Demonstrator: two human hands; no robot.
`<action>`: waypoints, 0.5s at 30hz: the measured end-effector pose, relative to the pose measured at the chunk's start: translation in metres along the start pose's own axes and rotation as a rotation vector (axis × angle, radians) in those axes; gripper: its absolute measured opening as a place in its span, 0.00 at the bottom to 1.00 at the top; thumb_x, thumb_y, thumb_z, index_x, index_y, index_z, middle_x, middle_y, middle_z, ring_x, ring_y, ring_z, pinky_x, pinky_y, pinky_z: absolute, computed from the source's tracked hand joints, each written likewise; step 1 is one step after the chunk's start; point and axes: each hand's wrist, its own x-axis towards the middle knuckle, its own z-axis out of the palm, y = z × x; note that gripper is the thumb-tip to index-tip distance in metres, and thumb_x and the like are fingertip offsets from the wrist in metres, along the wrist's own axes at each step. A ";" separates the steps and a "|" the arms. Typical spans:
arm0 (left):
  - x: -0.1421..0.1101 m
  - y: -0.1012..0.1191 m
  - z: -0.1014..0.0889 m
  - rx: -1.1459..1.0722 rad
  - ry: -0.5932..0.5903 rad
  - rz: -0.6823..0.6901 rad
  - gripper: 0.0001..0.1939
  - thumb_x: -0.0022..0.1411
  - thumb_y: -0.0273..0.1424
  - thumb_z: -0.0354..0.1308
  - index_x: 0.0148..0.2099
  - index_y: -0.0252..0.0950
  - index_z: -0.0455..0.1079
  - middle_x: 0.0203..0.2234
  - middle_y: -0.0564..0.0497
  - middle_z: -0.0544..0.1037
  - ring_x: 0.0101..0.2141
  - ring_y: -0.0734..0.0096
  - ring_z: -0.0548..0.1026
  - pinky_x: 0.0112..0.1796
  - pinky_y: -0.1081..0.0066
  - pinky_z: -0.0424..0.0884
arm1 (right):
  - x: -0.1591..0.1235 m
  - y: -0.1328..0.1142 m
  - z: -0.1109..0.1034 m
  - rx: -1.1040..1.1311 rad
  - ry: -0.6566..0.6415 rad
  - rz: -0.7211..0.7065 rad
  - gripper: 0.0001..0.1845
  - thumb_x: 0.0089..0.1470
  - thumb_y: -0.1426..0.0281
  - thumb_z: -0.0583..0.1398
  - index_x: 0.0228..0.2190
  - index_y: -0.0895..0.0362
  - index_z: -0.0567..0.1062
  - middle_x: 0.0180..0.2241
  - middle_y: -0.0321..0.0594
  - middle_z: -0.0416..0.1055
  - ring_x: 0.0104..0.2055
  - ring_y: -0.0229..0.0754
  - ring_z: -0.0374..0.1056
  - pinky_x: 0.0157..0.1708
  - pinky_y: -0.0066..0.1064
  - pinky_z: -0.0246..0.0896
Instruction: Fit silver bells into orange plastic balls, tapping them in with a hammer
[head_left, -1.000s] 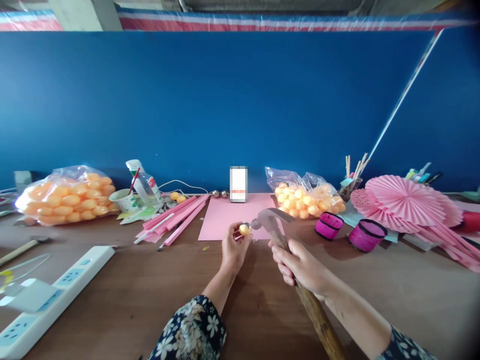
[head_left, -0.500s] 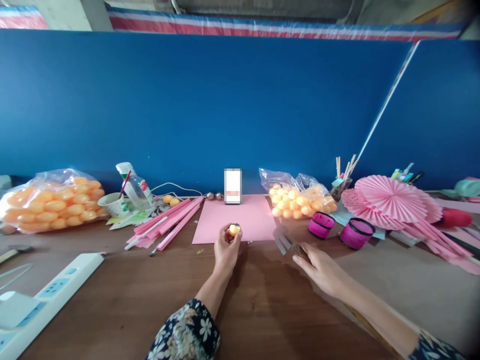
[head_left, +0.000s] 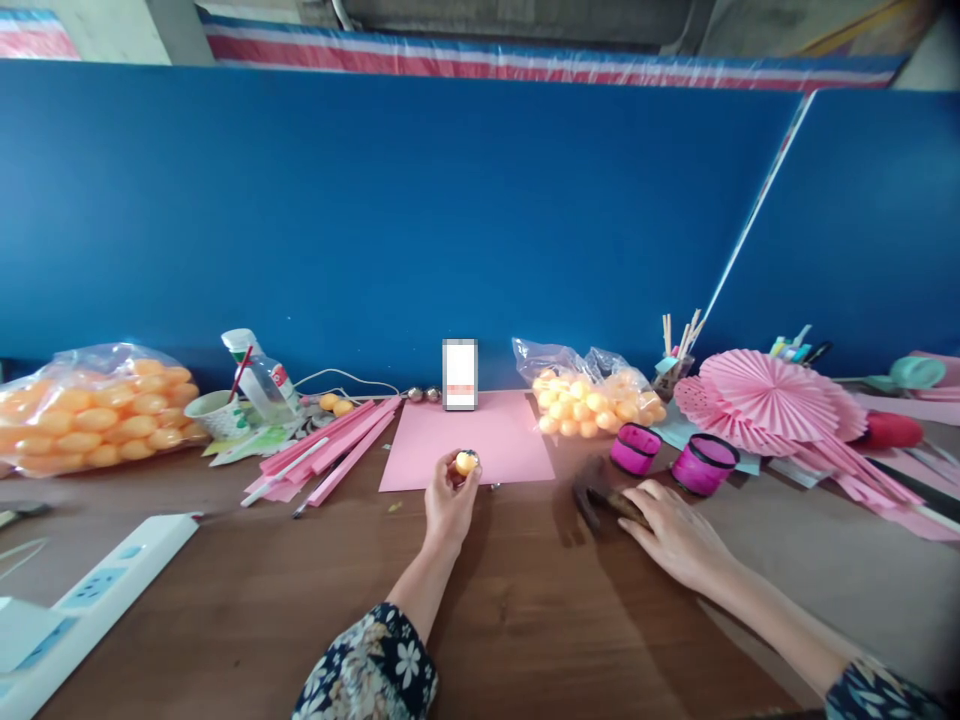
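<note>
Pinched in the fingers of my left hand (head_left: 448, 505) is a small yellow ball (head_left: 466, 462) with a dark, shiny patch on top. That hand is over the near edge of a pink paper sheet (head_left: 495, 425). My right hand (head_left: 679, 530) is closed round the brown handle of a hammer (head_left: 594, 496), low over the table to the right of the sheet. The hammer's dark head points left and is somewhat blurred. A tiny shiny piece (head_left: 495, 487) lies at the sheet's near edge, between my hands.
A phone (head_left: 460, 375) stands behind the sheet. Bags of orange balls (head_left: 97, 415) and yellow balls (head_left: 589, 400) flank it. Pink strips (head_left: 330, 450) and a power strip (head_left: 105, 580) lie left. Magenta cuffs (head_left: 705, 465) and pink paper fans (head_left: 780, 395) are on the right.
My right hand has moved right with the hammer, whose head has turned and sits further from the ball. My left hand still holds the ball. The view has shifted slightly.
</note>
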 end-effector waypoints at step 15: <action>0.000 -0.001 0.001 -0.003 -0.003 -0.005 0.23 0.48 0.34 0.61 0.47 0.34 0.63 0.36 0.46 0.74 0.34 0.73 0.72 0.36 0.73 0.68 | 0.006 0.009 0.005 -0.011 -0.068 0.043 0.16 0.51 0.66 0.51 0.42 0.55 0.66 0.39 0.45 0.65 0.41 0.47 0.64 0.40 0.36 0.58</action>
